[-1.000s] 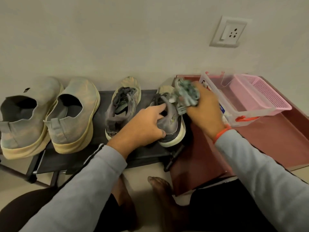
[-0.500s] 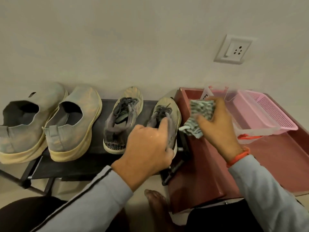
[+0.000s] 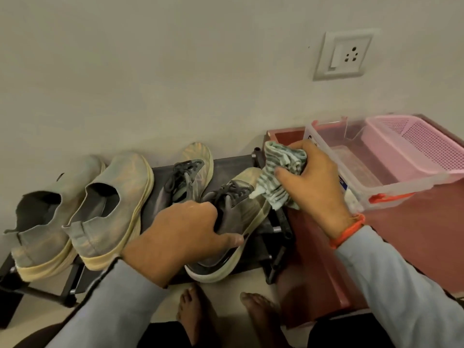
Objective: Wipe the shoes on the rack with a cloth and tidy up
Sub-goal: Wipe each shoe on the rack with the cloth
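On the low black rack [image 3: 227, 163] stand several shoes. My left hand [image 3: 180, 237] grips the heel of the rightmost grey laced sneaker [image 3: 238, 212], which is tilted with its heel past the rack's front edge. My right hand [image 3: 316, 182] holds a bunched green-and-white striped cloth [image 3: 281, 172] just above the sneaker's toe; whether the cloth touches it is unclear. The sneaker's mate [image 3: 185, 179] sits beside it. A pair of pale grey slip-on shoes [image 3: 108, 209] stands at the rack's left end.
A red-brown low table [image 3: 406, 234] stands right of the rack, bearing a clear plastic box [image 3: 391, 189] with a pink mesh basket [image 3: 416, 144] in it. A wall socket [image 3: 342, 55] is above. My bare feet [image 3: 226, 317] are on the floor below the rack.
My left hand has pulled the right sneaker's heel toward me and tilted it. My right hand with the cloth moved off to the right, then came back over the toe.
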